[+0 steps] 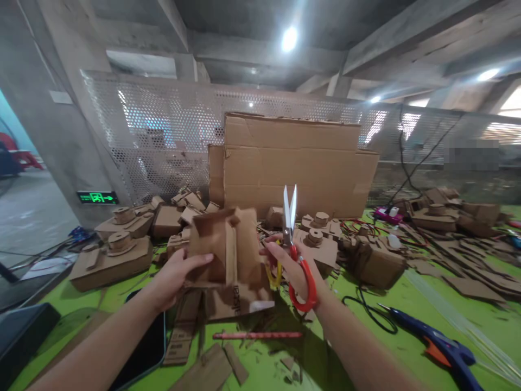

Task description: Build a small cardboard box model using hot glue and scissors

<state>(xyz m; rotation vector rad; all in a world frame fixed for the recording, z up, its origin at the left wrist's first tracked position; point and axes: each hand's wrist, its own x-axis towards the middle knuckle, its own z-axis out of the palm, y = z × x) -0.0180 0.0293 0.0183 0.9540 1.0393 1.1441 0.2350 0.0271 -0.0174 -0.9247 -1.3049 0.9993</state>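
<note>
My left hand [177, 277] grips a folded cardboard piece [246, 244] by its left side, thumb on the front face and the other fingers hidden behind. The piece is held above the table, slightly blurred, with a ridge down its middle. My right hand [291, 266] is closed on a pair of scissors [290, 217] with a red and a yellow handle. Their blades point upward and stand slightly apart. The right fingertips are close to the cardboard's right edge; whether they touch it I cannot tell.
On the green table [325, 347] lie a red pencil-like stick [257, 335], a blue glue gun [439, 339], a dark phone-like slab [142, 339] and cardboard scraps [203, 372]. Cardboard models [114, 260] stand at the left. A large cardboard sheet [297, 168] rises behind.
</note>
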